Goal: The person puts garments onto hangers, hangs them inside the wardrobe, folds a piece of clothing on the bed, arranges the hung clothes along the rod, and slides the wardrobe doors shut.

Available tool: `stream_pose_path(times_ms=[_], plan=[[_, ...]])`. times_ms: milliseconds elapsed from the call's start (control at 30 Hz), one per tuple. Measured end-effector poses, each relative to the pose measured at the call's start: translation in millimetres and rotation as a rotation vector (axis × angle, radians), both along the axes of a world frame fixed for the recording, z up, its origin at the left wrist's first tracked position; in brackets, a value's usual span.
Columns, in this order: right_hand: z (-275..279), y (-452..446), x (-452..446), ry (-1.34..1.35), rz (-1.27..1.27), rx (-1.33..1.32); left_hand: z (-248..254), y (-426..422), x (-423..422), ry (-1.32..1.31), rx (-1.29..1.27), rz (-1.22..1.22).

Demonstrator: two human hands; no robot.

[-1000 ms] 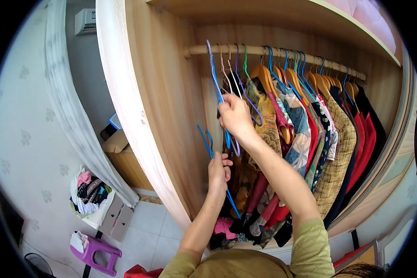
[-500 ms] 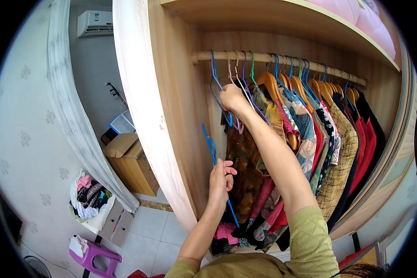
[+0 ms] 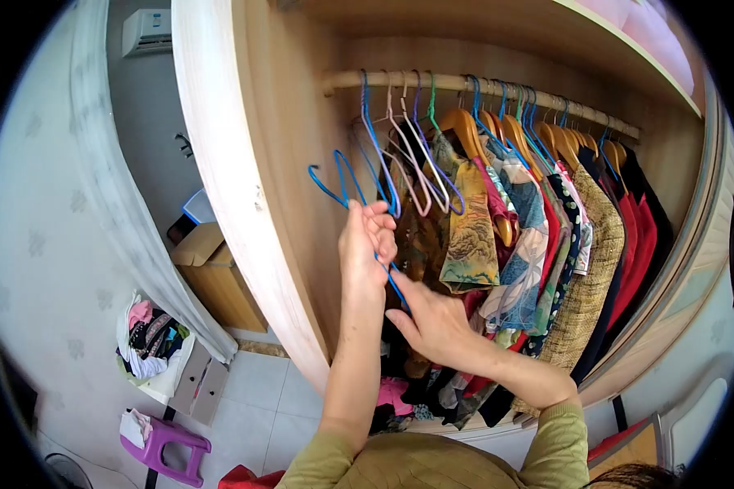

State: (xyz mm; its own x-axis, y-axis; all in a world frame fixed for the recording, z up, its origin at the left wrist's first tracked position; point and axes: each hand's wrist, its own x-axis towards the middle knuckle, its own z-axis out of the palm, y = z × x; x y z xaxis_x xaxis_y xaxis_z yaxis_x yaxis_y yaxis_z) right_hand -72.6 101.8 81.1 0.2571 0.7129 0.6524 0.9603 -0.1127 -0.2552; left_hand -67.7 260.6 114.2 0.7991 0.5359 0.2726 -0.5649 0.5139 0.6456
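Fingers curled, my left hand (image 3: pixel 367 242) holds a blue hanger (image 3: pixel 345 189) in front of the wardrobe opening. The hanger is tilted, its hook end up and to the left. Just below and to the right, my right hand (image 3: pixel 436 322) is at the hanger's lower end, thumb and index finger apart and the index finger by the blue wire. Behind them, bare hangers, including another blue hanger (image 3: pixel 369 122) and a pale pink hanger (image 3: pixel 408 167), hang on the wooden rod (image 3: pixel 347 80). A patterned garment (image 3: pixel 470 261) hangs to the right of them.
Several garments, including a tan woven jacket (image 3: pixel 591 261), fill the rod's right side. Folded clothes (image 3: pixel 395 395) lie at the wardrobe bottom. A pale door frame (image 3: pixel 249 196) stands at left. Beyond it are a purple stool (image 3: pixel 167 448) and a clothes pile (image 3: pixel 151 342).
My right hand has come down from the hangers on the rod to the lower end of the held blue hanger. My left hand has risen with that hanger. The view has shifted slightly.
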Motion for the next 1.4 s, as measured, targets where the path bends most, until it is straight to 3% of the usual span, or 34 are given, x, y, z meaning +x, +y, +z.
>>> stream_pose_path(times_ms=[67,167,300,467,533,633,667,767,900,933,1033,1167,1400], plan=[[-16.1,-1.8,3.4,0.047,0.001,0.018,18.6,1.4,2.5,-0.07,0.017,-0.064],[-8.7,7.4,15.0,0.099,0.025,0.229,37.3,-6.5,8.1,-0.042,0.147,0.063],[20.9,35.5,15.7,0.228,0.067,0.511,27.6,-31.5,1.7,0.078,0.603,0.496],[37.4,57.8,26.4,0.329,0.119,0.496,24.1,-13.9,4.0,-0.015,0.53,0.471],[34.7,65.4,28.8,0.312,0.148,0.542,28.0,-7.0,6.8,-0.007,0.393,0.322],[54.5,49.0,27.2,0.032,0.16,0.515,36.2,8.3,15.3,-0.037,0.315,0.244],[66.2,42.2,27.5,-0.044,0.177,0.622,39.6,10.9,18.5,-0.037,0.303,0.239],[92.9,30.7,65.4,-0.168,-0.015,0.664,57.6,14.0,23.0,0.116,0.368,0.316],[111.7,36.5,125.9,-0.154,-0.151,0.584,86.2,24.6,39.8,0.165,0.399,0.316],[112.1,40.3,131.9,-0.066,-0.241,0.459,93.9,28.6,44.9,0.172,0.39,0.321],[115.9,50.1,125.0,-0.142,-0.474,0.175,111.2,44.0,59.1,0.194,0.471,0.31],[116.7,62.8,131.6,-0.226,-0.53,0.001,118.3,56.0,75.1,0.281,0.424,0.236],[118.7,54.3,130.1,-0.104,-0.542,0.211,66.1,63.9,72.9,0.392,0.357,0.337]])
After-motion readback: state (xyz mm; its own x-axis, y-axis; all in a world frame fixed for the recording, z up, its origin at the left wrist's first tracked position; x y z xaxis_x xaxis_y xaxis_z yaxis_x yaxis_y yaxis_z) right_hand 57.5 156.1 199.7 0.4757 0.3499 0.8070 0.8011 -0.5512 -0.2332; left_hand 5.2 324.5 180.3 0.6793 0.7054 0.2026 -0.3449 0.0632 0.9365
